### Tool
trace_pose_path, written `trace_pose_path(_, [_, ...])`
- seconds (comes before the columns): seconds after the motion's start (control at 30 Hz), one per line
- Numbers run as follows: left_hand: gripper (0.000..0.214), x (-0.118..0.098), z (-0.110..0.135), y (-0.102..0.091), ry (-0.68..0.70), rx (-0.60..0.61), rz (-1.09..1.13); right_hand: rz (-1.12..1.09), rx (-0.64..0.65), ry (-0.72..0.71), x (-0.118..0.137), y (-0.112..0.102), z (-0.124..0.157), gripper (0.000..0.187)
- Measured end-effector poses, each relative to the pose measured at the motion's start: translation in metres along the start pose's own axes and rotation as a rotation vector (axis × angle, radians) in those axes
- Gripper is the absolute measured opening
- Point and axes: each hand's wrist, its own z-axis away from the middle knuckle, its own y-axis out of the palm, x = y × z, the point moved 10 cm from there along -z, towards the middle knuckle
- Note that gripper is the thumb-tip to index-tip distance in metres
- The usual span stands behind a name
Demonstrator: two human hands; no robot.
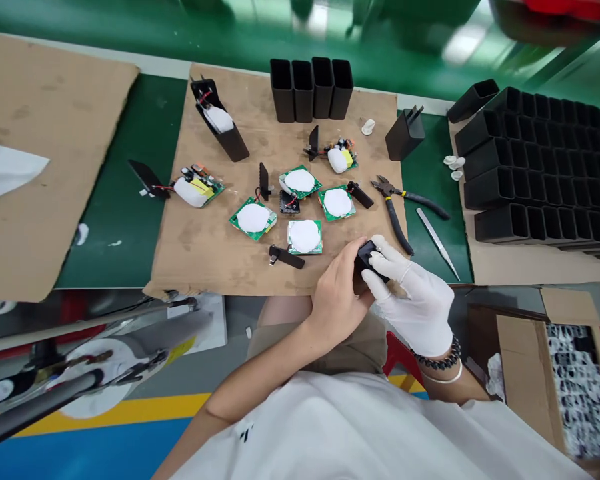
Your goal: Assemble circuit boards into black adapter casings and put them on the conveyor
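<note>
My bare left hand point(337, 293) is closed around a black plastic charger case point(371, 257) at the table's front edge. In a white glove, my right hand point(410, 293) grips the same case from the other side, fingertips on its upper end. The fingers cover most of the case. Just beyond lie green circuit boards with white pads, among them one board point(305, 237) beside a small black end cap point(287, 257). Another board point(337, 203) has its cap wired on. Black-and-yellow cutting pliers point(394, 203) lie to the right of these boards.
Metal tweezers point(437, 243) lie right of the pliers. Rows of black cases point(540, 167) fill the right side. Several empty cases point(311, 90) stand at the back. A charger with prongs point(405, 135) stands nearby, and a partly filled case point(220, 120) leans left. A carton point(530, 373) sits below right.
</note>
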Motion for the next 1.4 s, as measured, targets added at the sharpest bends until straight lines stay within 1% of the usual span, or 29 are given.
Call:
trace_pose_path(0.1, [0.061, 0.001, 0.001, 0.001, 0.008, 0.001, -0.015, -0.005, 0.044, 0.02, 0.0, 0.001, -0.002, 0.023])
trace_pose_path(0.17, [0.067, 0.001, 0.002, 0.002, 0.022, -0.001, -0.014, -0.032, 0.066, 0.079, -0.003, 0.004, -0.003, 0.022])
trace_pose_path(0.27, [0.074, -0.002, 0.004, 0.003, 0.065, 0.003, -0.008, -0.025, 0.049, 0.15, -0.008, 0.007, -0.003, 0.026])
trace_pose_path(0.33, [0.074, -0.002, 0.005, 0.003, 0.084, 0.006, -0.011, 0.014, 0.002, 0.138, -0.008, 0.006, -0.004, 0.025])
trace_pose_path(0.47, [0.082, 0.003, 0.007, 0.003, 0.067, -0.006, 0.056, 0.028, -0.058, 0.03, 0.0, -0.001, -0.006, 0.018])
trace_pose_path(0.53, [0.083, 0.002, 0.008, 0.0, 0.106, -0.052, 0.137, 0.044, -0.06, 0.016, 0.002, -0.006, -0.005, 0.018])
trace_pose_path(0.57, [0.082, 0.001, 0.01, -0.003, 0.143, -0.1, 0.174, 0.063, -0.046, 0.031, 0.001, -0.007, -0.005, 0.019])
trace_pose_path(0.67, [0.076, -0.003, 0.018, -0.02, 0.259, -0.307, 0.234, 0.078, -0.008, 0.079, -0.003, -0.005, -0.002, 0.021])
trace_pose_path(0.73, [0.075, -0.003, 0.021, -0.027, 0.295, -0.389, 0.25, 0.028, -0.012, 0.069, -0.004, -0.003, -0.001, 0.021])
trace_pose_path(0.83, [0.072, -0.004, 0.02, -0.028, 0.31, -0.409, 0.258, -0.015, -0.021, 0.054, -0.006, -0.004, -0.003, 0.022])
trace_pose_path(0.9, [0.067, -0.005, 0.02, -0.029, 0.305, -0.422, 0.239, -0.022, 0.032, 0.087, -0.009, -0.003, -0.004, 0.021])
trace_pose_path(0.97, [0.061, -0.005, 0.02, -0.03, 0.299, -0.432, 0.215, -0.029, 0.092, 0.126, -0.011, 0.002, -0.003, 0.017])
trace_pose_path(1.03, [0.058, -0.005, 0.021, -0.032, 0.294, -0.431, 0.221, -0.036, 0.069, 0.118, -0.01, 0.003, -0.001, 0.014])
trace_pose_path(1.1, [0.057, -0.006, 0.018, -0.032, 0.28, -0.38, 0.246, -0.05, -0.007, 0.095, -0.008, 0.002, 0.002, 0.017])
trace_pose_path(1.13, [0.057, -0.007, 0.014, -0.031, 0.265, -0.327, 0.255, -0.063, -0.031, 0.088, -0.009, 0.003, 0.004, 0.022])
trace_pose_path(1.2, [0.056, -0.007, 0.002, -0.024, 0.211, -0.16, 0.274, -0.111, -0.002, 0.09, -0.012, 0.01, 0.007, 0.03])
trace_pose_path(1.3, [0.049, -0.005, -0.015, -0.011, 0.111, 0.129, 0.334, -0.165, 0.008, 0.087, -0.014, 0.012, 0.009, 0.032])
trace_pose_path(1.33, [0.045, -0.005, -0.019, -0.009, 0.098, 0.193, 0.338, -0.171, -0.002, 0.089, -0.014, 0.011, 0.01, 0.031])
trace_pose_path(1.4, [0.039, -0.006, -0.026, -0.01, 0.126, 0.25, 0.286, -0.173, -0.029, 0.11, -0.015, 0.009, 0.011, 0.029])
